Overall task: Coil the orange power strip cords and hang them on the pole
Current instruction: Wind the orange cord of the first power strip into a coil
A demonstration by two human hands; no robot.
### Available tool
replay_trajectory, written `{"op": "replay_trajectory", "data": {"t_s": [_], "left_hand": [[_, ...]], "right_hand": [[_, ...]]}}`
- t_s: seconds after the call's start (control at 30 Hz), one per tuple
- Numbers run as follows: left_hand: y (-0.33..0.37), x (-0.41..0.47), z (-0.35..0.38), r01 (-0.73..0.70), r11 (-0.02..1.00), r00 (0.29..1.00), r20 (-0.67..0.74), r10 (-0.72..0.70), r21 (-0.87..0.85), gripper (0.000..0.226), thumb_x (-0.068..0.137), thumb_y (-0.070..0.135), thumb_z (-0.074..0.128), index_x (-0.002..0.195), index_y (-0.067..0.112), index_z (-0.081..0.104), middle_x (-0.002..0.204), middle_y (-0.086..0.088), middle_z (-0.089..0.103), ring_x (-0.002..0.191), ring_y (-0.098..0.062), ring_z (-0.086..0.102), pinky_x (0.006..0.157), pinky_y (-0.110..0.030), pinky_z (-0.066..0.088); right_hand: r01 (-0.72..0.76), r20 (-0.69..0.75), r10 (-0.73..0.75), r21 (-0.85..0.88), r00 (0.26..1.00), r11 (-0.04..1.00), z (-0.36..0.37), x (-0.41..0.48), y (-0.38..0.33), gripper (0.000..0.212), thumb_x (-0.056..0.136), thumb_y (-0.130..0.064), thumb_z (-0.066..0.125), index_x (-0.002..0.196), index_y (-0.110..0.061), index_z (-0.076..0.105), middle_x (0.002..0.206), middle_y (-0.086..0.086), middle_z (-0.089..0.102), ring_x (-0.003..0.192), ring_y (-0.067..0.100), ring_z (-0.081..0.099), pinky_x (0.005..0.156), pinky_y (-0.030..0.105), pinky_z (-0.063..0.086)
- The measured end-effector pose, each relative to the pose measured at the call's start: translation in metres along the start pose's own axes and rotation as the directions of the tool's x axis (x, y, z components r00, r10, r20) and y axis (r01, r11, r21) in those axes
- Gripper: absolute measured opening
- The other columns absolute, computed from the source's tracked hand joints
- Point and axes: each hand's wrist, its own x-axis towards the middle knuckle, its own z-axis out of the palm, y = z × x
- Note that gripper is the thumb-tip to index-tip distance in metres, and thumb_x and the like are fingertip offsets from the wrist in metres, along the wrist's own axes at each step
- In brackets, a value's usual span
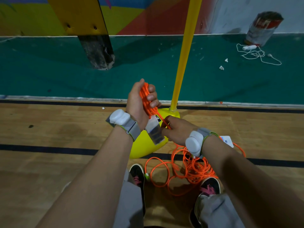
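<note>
While you stand on the wooden floor (49, 132) facing the green mat (65, 76), the yellow pole (185, 51) rises just right of centre from its yellow base (144, 148), which sits near your feet. Far right, by the wall, a white power strip (249, 47) lies with its cord loose. Near your right shoe (210, 186), a tangle of loose orange cord (194, 170) spreads over the floor, touching the base's near edge, and a white power strip body (227, 140) shows just beyond your right wrist. Your left hand (139, 102) is raised, its fingers (152, 97) curled tight around a bundle of coiled orange cord (146, 99); a clear-wrapped strip (154, 130) hangs below that coil. Your right hand (176, 130) sits lower and just beside it, fingers pinched closed on a single strand of orange cord (164, 121) running up to the coil. Both wrists carry grey-strapped white bands (120, 118)
</note>
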Motion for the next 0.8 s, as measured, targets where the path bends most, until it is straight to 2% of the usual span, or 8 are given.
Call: {"op": "replay_trajectory", "data": {"t_s": [0.17,0.27,0.37,0.47,0.63,0.8], "left_hand": [[-0.004,0.003,-0.001,-0.07,0.996,0.996,-0.05,0.072,0.058,0.042,0.115,0.038,0.038,0.085,0.014,0.052,0.061,0.003,0.045,0.05,-0.014,0.039,0.063,-0.03,0.033],[-0.007,0.006,-0.002,-0.126,0.987,0.988,-0.076,0.133,0.099,0.039,0.118,0.035,0.038,0.09,0.013,0.054,0.066,0.003,0.052,0.054,-0.014,0.046,0.06,-0.027,0.039],[-0.009,0.008,-0.004,-0.18,0.962,0.976,-0.083,0.2,0.206,0.037,0.118,0.033,0.038,0.091,0.013,0.054,0.066,0.006,0.057,0.056,-0.011,0.052,0.063,-0.029,0.039],[-0.011,0.009,-0.006,-0.201,0.932,0.968,-0.082,0.235,0.301,0.036,0.118,0.034,0.04,0.092,0.014,0.055,0.07,0.006,0.06,0.06,-0.014,0.054,0.065,-0.032,0.041],[-0.014,0.007,-0.006,-0.222,0.844,0.95,-0.087,0.301,0.489,0.035,0.117,0.036,0.044,0.092,0.016,0.059,0.075,0.005,0.063,0.066,-0.02,0.057,0.074,-0.038,0.046],[-0.011,0.006,-0.005,-0.242,0.81,0.929,-0.114,0.353,0.535,0.039,0.117,0.034,0.046,0.083,0.02,0.06,0.069,0.008,0.064,0.069,-0.022,0.057,0.083,-0.046,0.045]], "right_hand": [[-0.017,-0.001,0.017,-0.027,1.0,0.999,0.0,-0.001,-0.006,0.029,0.101,-0.048,0.058,0.109,-0.02,0.06,0.079,0.001,0.06,0.07,0.024,0.058,0.056,0.034,0.039],[-0.016,0.013,0.016,-0.022,1.0,1.0,0.0,-0.001,-0.008,0.033,0.101,-0.05,0.058,0.106,-0.018,0.062,0.08,0.004,0.067,0.071,0.026,0.064,0.058,0.034,0.045],[-0.01,0.048,0.008,0.037,0.999,0.999,0.001,-0.003,-0.007,0.026,0.1,-0.046,0.06,0.099,-0.02,0.061,0.077,0.001,0.076,0.064,0.018,0.071,0.06,0.03,0.05],[0.019,0.068,-0.018,-0.014,0.998,1.0,-0.001,-0.006,-0.006,0.021,0.099,-0.045,0.063,0.1,-0.024,0.059,0.081,-0.002,0.077,0.071,0.015,0.067,0.062,0.029,0.047],[-0.001,0.052,0.003,-0.031,0.999,1.0,-0.001,-0.004,-0.005,0.028,0.097,-0.05,0.066,0.107,-0.024,0.059,0.086,-0.002,0.066,0.083,0.025,0.067,0.071,0.035,0.052],[-0.016,0.06,0.021,-0.079,0.998,0.997,-0.001,-0.002,-0.005,0.029,0.097,-0.052,0.066,0.106,-0.025,0.061,0.088,-0.004,0.061,0.087,0.026,0.062,0.071,0.033,0.048]]}}
